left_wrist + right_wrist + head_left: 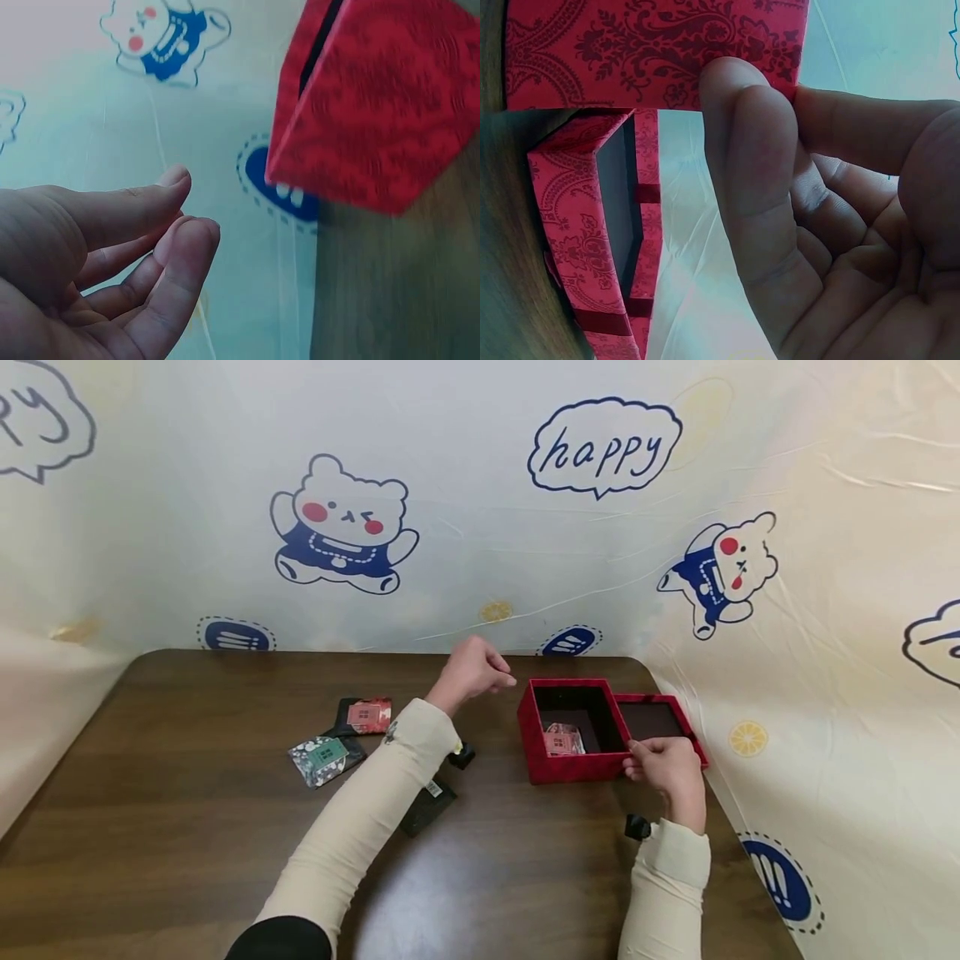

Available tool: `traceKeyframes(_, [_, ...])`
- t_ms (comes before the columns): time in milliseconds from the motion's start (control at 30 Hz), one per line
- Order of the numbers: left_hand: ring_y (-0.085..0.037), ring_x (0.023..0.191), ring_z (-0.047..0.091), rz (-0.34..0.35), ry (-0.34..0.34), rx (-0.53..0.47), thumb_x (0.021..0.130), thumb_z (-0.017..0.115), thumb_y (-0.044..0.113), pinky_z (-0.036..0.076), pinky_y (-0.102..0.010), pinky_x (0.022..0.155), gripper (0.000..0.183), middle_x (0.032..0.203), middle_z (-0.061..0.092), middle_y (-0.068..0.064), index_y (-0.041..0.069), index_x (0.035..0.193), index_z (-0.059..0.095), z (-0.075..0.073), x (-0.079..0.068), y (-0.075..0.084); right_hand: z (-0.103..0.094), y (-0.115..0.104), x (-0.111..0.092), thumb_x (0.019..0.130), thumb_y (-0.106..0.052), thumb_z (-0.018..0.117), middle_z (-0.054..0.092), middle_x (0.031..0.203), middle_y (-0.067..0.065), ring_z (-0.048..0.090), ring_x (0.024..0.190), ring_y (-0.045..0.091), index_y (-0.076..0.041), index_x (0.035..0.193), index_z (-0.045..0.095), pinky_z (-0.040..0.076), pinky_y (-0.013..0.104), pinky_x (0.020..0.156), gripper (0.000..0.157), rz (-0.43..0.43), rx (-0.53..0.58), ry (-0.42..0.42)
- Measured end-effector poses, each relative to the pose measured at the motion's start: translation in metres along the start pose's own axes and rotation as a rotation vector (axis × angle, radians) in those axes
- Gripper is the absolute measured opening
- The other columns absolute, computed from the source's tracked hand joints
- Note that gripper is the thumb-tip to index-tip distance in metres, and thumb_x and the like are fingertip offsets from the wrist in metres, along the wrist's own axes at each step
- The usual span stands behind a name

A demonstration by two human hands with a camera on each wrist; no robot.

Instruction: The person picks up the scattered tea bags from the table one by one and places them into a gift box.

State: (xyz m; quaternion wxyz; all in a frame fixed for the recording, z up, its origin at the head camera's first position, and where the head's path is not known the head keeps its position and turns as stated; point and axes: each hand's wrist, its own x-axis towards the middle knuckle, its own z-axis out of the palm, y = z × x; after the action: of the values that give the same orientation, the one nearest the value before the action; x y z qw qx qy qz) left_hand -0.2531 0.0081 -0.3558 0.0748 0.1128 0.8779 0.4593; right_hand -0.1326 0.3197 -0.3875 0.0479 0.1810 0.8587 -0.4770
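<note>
A red patterned box point(577, 768) stands with its top uncovered on the table, and a small pink-labelled packet point(562, 740) lies inside it. My right hand point(667, 768) pinches the box's front right corner, fingers point(761, 150) on the outer wall and thumb at the rim. Left of the box, my left hand point(472, 670) hangs in the air with its fingers loosely bent. In the left wrist view its thumb and fingertips stand slightly apart, holding nothing, and the box wall point(382, 112) is beyond them. Touching nothing, that hand is nearest the box's back left corner.
A shallower red lid point(693, 735) lies open side up at the box's right. On the left are a red-and-black packet point(367, 716) and a green-labelled packet point(327, 758). A dark packet point(429, 807) is partly hidden under the left forearm. A printed curtain point(465, 527) borders the table.
</note>
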Motion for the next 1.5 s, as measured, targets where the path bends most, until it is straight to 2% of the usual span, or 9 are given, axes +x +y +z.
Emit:
traceKeyframes(133, [-0.025, 0.071, 0.071, -0.016, 0.004, -0.005, 0.082, 0.086, 0.018, 0.052, -0.032, 0.062, 0.013, 0.071, 0.072, -0.006, 0.007, 0.085, 0.079, -0.011, -0.001, -0.010, -0.001, 0.000, 0.000, 0.100, -0.015, 0.065, 0.072, 0.077, 0.013, 0.072, 0.067, 0.022, 0.011, 0.107, 0.070, 0.060, 0.032, 0.067, 0.028, 0.002, 0.001, 0.010])
traceKeyframes(267, [-0.021, 0.068, 0.070, -0.030, 0.003, -0.002, 0.083, 0.086, 0.018, 0.051, -0.032, 0.062, 0.014, 0.072, 0.072, -0.006, 0.006, 0.086, 0.079, -0.019, -0.004, -0.016, 0.000, 0.001, 0.000, 0.100, -0.013, 0.064, 0.072, 0.077, 0.014, 0.072, 0.065, 0.020, 0.013, 0.107, 0.069, 0.060, 0.033, 0.066, 0.028, -0.013, 0.020, 0.009])
traceKeyframes(500, [-0.024, 0.069, 0.067, -0.043, -0.001, 0.017, 0.082, 0.086, 0.015, 0.048, -0.031, 0.062, 0.015, 0.066, 0.070, -0.006, 0.003, 0.082, 0.078, -0.028, -0.009, -0.028, 0.004, 0.002, 0.001, 0.100, -0.011, 0.063, 0.072, 0.076, 0.014, 0.071, 0.064, 0.017, 0.013, 0.106, 0.070, 0.060, 0.033, 0.066, 0.026, -0.013, 0.028, 0.006])
traceKeyframes(700, [-0.024, 0.071, 0.065, -0.085, -0.019, 0.020, 0.083, 0.085, 0.015, 0.051, -0.034, 0.064, 0.013, 0.070, 0.071, -0.008, 0.005, 0.084, 0.077, -0.030, -0.013, -0.039, 0.004, 0.004, 0.001, 0.100, -0.011, 0.064, 0.072, 0.077, 0.015, 0.071, 0.064, 0.017, 0.014, 0.106, 0.069, 0.060, 0.034, 0.066, 0.026, -0.008, 0.047, -0.002])
traceKeyframes(1000, [-0.031, 0.078, 0.069, -0.090, -0.031, 0.036, 0.082, 0.085, 0.015, 0.051, -0.034, 0.066, 0.013, 0.072, 0.071, -0.007, 0.005, 0.084, 0.078, -0.035, -0.018, -0.053, 0.002, 0.002, 0.001, 0.100, -0.014, 0.064, 0.072, 0.077, 0.013, 0.072, 0.066, 0.019, 0.012, 0.107, 0.070, 0.059, 0.032, 0.066, 0.028, -0.014, 0.012, -0.002])
traceKeyframes(1133, [-0.028, 0.074, 0.068, -0.105, -0.037, 0.052, 0.082, 0.086, 0.014, 0.052, -0.034, 0.066, 0.012, 0.072, 0.070, -0.006, 0.005, 0.084, 0.078, -0.035, -0.020, -0.060, 0.001, 0.002, 0.001, 0.100, -0.014, 0.064, 0.073, 0.078, 0.014, 0.073, 0.069, 0.022, 0.012, 0.108, 0.070, 0.060, 0.033, 0.068, 0.029, -0.017, 0.009, -0.008])
traceKeyframes(1500, [-0.023, 0.070, 0.062, -0.131, -0.110, 0.094, 0.082, 0.085, 0.010, 0.054, -0.033, 0.065, 0.009, 0.079, 0.070, -0.008, 0.005, 0.087, 0.079, -0.035, -0.028, -0.077, 0.000, 0.001, 0.001, 0.100, -0.015, 0.063, 0.073, 0.079, 0.014, 0.073, 0.070, 0.023, 0.011, 0.106, 0.070, 0.060, 0.036, 0.070, 0.028, -0.005, -0.001, -0.003])
